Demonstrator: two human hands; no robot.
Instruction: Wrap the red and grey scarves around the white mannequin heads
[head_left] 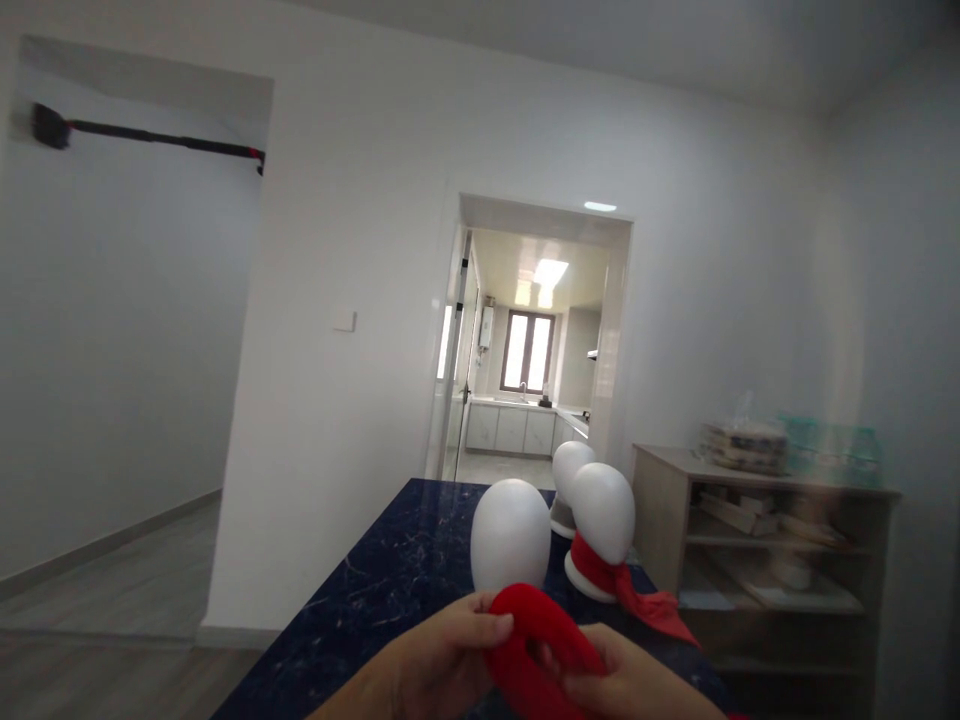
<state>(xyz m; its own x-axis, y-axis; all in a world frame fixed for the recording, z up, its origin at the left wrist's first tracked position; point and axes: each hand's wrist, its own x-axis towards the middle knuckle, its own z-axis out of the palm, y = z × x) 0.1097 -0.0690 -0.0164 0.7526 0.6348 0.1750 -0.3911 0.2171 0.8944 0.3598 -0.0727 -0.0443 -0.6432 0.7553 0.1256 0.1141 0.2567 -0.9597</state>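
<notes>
My left hand (442, 655) grips the left edge of a red fabric loop (536, 610), thumb on its outside. On the loop's right side is my right hand (611, 680), its fingers closed on the cloth and partly inside the opening. Whether the loop is a hat or a band I cannot tell. Just beyond it stands a white mannequin head (510, 530), its lower part hidden by the loop and my left hand. To the right, another white mannequin head (602, 510) has a red scarf (592, 562) tied round its neck, with the ends trailing on the table.
A third white head (571, 465) stands behind, above a grey band. They stand on a dark blue marbled table (390, 560). At the right is a wooden shelf unit (660, 510) with wrapped packages (742, 447) on top. A doorway beyond the table opens onto a kitchen (517, 425).
</notes>
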